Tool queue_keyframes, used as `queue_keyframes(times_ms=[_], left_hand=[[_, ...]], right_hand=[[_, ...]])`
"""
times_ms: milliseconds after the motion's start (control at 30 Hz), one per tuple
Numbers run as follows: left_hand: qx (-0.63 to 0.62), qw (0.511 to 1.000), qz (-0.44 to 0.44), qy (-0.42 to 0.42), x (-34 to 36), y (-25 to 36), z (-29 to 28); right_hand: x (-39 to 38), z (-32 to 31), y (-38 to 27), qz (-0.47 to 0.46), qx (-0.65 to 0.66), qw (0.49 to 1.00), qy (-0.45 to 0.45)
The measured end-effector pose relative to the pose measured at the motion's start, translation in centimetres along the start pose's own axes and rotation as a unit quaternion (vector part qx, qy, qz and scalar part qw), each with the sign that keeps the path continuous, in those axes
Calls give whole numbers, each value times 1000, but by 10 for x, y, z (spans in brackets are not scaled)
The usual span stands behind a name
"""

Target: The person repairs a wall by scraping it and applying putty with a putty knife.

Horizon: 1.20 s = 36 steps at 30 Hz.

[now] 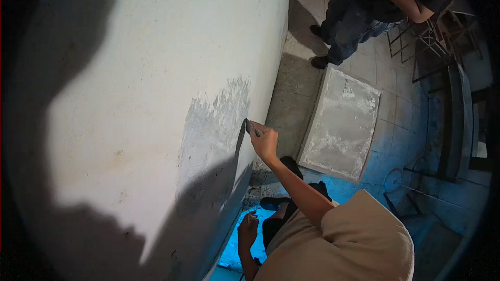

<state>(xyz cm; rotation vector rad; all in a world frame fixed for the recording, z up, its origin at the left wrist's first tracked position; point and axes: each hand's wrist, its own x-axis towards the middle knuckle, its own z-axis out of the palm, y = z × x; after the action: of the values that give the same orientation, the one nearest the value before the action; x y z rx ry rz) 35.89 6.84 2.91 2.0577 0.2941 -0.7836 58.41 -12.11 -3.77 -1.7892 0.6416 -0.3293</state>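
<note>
My right hand (264,142) is closed around a scraper (247,125), its dark blade edge against the pale wall (135,73). Beside the blade is a rough grey patch (208,130) where the white coat is gone, with ragged flakes along its upper edge. Lower down, my left hand (248,229) hangs close to the wall's foot with its fingers curled in; whether anything is in them is too dark to make out. A shadow of my head and arm covers the wall's left and lower parts.
A grey rectangular slab (344,125) with a whitish crusted rim lies on the tiled floor (393,73) to my right. Beyond it stands another person (354,21) in dark clothes. Metal-framed furniture (416,41) fills the far right. Blue light falls on the floor by my feet.
</note>
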Motion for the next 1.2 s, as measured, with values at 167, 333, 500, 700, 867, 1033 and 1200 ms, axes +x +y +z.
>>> queue_keyframes(times_ms=[167, 333, 500, 700, 867, 1033, 1200], left_hand=[[-8, 1000, 30, 0, 3, 4, 7], [18, 1000, 20, -8, 8, 5, 10], [-6, 1000, 7, -17, 9, 6, 13], [-39, 999, 27, 3, 6, 11, 20], [59, 998, 27, 4, -1, 16, 19], [-43, 998, 33, 21, -5, 15, 19], [-32, 999, 17, 28, -8, 15, 20]], right_hand=[[11, -1, 11, -38, -70, 997, 11], [2, -8, 13, -100, -21, 995, 8], [2, -11, 6, 3, 26, 999, -26], [-2, -14, 0, 16, 27, 999, -21], [-3, -12, -4, -93, -67, 992, 54], [-2, -12, -10, -67, -8, 998, 7], [2, -13, -13, -29, 15, 999, 19]])
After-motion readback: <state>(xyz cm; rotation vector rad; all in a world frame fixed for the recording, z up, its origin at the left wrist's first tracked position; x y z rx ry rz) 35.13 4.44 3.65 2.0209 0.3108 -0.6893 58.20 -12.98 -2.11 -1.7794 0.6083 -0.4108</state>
